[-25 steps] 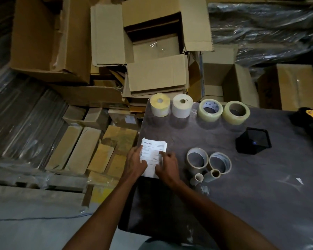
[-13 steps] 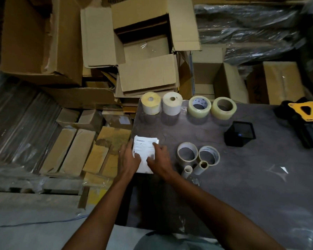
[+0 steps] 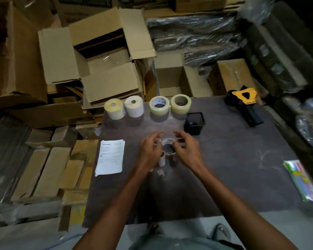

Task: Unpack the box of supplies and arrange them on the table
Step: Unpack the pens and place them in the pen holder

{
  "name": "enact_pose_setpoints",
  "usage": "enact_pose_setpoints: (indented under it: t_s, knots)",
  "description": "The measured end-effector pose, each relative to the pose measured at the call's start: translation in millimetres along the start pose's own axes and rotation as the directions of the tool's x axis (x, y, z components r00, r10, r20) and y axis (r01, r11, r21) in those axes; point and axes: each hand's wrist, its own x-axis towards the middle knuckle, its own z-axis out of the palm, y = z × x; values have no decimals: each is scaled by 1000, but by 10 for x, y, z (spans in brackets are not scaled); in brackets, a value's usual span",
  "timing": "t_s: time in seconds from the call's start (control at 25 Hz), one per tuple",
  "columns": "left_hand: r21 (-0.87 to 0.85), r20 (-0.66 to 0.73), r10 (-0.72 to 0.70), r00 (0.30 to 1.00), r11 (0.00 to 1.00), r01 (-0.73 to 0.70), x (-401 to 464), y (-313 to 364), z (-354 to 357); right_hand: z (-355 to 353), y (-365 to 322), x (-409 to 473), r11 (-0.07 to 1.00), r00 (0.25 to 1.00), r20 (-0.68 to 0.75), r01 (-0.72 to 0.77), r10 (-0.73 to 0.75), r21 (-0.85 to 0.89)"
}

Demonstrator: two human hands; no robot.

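Grey empty tape cores point(image 3: 167, 147) cluster mid-table point(image 3: 233, 168), partly hidden by both hands. The left hand point(image 3: 150, 150) and right hand point(image 3: 187, 150) flank them with fingers loosely spread, gripping nothing that shows. Papers point(image 3: 110, 156) lie at the left edge. Along the far edge stand two label rolls point(image 3: 124, 108) and two tape rolls point(image 3: 170, 105); a tape dispenser point(image 3: 246, 103) sits near the far right corner.

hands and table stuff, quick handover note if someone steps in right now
Left hand and right hand: fingers loosely curled either side of the empty tape cores; grip unclear through blur.
Laid out: two label rolls and two tape rolls along the table's far edge, paper sheet at the left edge.
Left: place the cores.
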Motion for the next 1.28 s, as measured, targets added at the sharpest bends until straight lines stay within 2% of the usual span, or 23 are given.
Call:
enact_pose_setpoints:
  t_s: [0.08,0.16,0.48,0.6,0.72,0.8,0.92,1.04,1.16,1.2,1.28]
  knots:
    - [16,71,75,995,997,-76,-90,149,462,-379,397,-105,999,998,-49,-44,43,-29]
    - [43,178,78,981,995,-87,-168,262,933,-729,793,-218,993,993,-67,-106,102,-55]
    - [208,477,-68,877,977,-37,-403,810,2684,-2068,2310,-602,921,942,-156,-325,297,-213]
    - [273,534,-119,837,961,-38,-442,939,3223,-2472,2817,-695,881,935,-188,-347,300,-322]
    - [250,571,-95,815,966,-63,-550,1172,3658,-2845,3108,-768,844,923,-238,-374,301,-385]
    - [238,583,-81,808,968,-75,-610,1324,3877,-3007,3215,-835,783,914,-288,-395,284,-480]
    - [239,568,-80,819,968,-71,-674,1417,4109,-3106,3385,-953,734,906,-286,-421,313,-532]
    - [220,550,-50,834,972,-87,-714,1316,4206,-3094,3429,-1032,769,924,-241,-380,296,-514]
    - [146,512,-62,857,989,-15,-735,1358,4194,-3070,3309,-978,786,945,-182,-326,271,-526]
    - [114,507,-68,859,993,12,-746,1400,4173,-3067,3257,-939,810,946,-185,-322,265,-489]
    - [3,507,-46,861,999,51,-763,1501,4119,-3056,3176,-830,892,927,-244,-351,286,-285]
